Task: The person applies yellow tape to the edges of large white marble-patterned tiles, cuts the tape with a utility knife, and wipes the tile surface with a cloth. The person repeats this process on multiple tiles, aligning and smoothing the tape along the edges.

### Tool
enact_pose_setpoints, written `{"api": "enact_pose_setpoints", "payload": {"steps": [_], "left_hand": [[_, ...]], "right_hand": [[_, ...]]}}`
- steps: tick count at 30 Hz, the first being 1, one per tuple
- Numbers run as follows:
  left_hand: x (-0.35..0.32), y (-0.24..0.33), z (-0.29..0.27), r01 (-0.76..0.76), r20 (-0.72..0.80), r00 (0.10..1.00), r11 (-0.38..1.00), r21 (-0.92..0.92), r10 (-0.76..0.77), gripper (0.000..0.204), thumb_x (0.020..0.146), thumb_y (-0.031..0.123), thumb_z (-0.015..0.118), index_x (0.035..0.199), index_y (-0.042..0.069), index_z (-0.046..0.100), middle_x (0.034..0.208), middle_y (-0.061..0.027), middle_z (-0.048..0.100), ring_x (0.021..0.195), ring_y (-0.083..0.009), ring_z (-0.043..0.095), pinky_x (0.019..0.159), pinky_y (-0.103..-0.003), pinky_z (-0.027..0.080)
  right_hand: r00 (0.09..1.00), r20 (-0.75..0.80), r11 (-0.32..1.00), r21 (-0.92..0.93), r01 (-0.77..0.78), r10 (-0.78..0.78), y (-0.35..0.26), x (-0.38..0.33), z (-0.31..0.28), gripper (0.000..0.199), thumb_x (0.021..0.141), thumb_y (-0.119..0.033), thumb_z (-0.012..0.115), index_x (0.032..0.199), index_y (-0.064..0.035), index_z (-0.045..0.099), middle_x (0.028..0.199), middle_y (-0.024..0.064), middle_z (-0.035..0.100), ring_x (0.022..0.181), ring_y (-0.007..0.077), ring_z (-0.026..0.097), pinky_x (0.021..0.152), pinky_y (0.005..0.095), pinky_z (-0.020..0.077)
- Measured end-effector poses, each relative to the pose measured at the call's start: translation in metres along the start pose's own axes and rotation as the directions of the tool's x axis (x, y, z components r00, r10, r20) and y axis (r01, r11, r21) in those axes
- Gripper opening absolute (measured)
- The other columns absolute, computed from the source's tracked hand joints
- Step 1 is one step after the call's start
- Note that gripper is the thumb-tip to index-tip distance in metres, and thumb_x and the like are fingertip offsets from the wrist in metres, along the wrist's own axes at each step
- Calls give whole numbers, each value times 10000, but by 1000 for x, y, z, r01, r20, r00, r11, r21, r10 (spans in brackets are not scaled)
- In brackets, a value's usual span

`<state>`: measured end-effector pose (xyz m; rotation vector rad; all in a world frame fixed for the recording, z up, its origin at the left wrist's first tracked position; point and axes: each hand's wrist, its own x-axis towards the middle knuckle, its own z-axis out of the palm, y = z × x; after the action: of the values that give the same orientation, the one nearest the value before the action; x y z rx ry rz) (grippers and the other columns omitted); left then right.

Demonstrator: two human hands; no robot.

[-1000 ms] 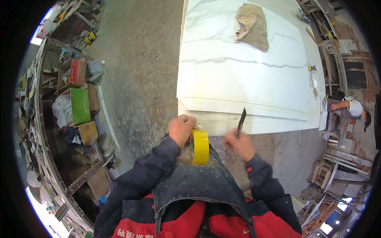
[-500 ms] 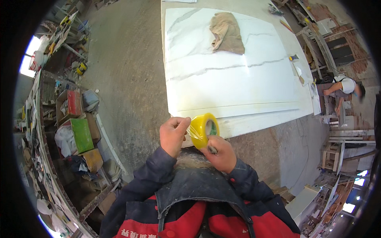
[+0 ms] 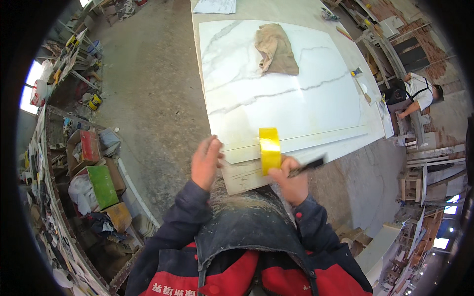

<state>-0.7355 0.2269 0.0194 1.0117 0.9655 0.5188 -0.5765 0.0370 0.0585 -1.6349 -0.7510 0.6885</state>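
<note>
My right hand point(image 3: 292, 181) grips a yellow tape roll point(image 3: 269, 149) that stands on edge at the near edge of a white veined marble slab point(image 3: 276, 98). The same hand also holds a dark, thin blade-like tool point(image 3: 307, 166) pointing right. My left hand point(image 3: 206, 162) is at the slab's near left corner with its fingers curled against the edge. Whether it pinches a tape end is too small to tell. A crumpled beige rag point(image 3: 276, 49) lies on the far part of the slab.
The slab rests on thinner boards point(image 3: 242, 177) on a long worktable. Small tools lie along its right side point(image 3: 356, 73). Another person point(image 3: 419, 93) bends over at the right. Cluttered shelves with coloured boxes point(image 3: 98, 182) line the left beyond bare concrete floor point(image 3: 148, 98).
My hands have come apart: the left has moved left to the slab's corner, and the right has brought the roll down to the slab's edge. The blade shows again in my right hand.
</note>
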Motion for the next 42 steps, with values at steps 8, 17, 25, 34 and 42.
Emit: {"api": "enact_pose_setpoints", "payload": {"steps": [8,17,25,34,42], "left_hand": [[42,-26,30,-462,203,663,181,868,720,462,895,216,700,1279,-18,595,1266,-206,629,1185,-390,568,997,-522,436],[59,-66,106,-116,16,875,176,978,484,760,980,493,574,1546,21,388,1633,-208,298,1545,-393,195,1239,-606,123],[47,-76,6,520,-560,583,260,814,588,790,988,512,563,1574,38,327,1660,-187,253,1551,-397,166,1233,-615,105],[-5,-90,-2,100,-427,900,995,7,-87,361,903,197,726,1168,-48,715,1040,-115,747,920,-158,672,828,-302,539],[-3,-108,10,22,-444,896,1000,4,-18,362,887,161,752,1182,-45,708,1033,-101,735,928,-153,662,835,-299,527]], "right_hand": [[956,165,560,780,-278,244,66,119,-66,163,951,-68,570,1098,0,580,1200,174,650,1070,281,657,1009,472,507],[789,434,672,427,-605,434,117,254,-151,251,1008,-135,567,1196,26,606,1120,173,695,1035,307,690,960,442,545],[958,287,843,-518,141,17,30,291,-129,312,950,-253,729,849,-16,553,787,-16,552,720,97,514,679,261,448],[771,636,863,-402,306,23,-4,235,-38,295,924,-255,758,905,-19,582,739,-9,508,696,93,454,632,275,410],[693,704,844,-460,277,156,-4,190,-8,306,920,-269,759,904,-11,595,689,18,519,649,113,446,606,288,409]]}}
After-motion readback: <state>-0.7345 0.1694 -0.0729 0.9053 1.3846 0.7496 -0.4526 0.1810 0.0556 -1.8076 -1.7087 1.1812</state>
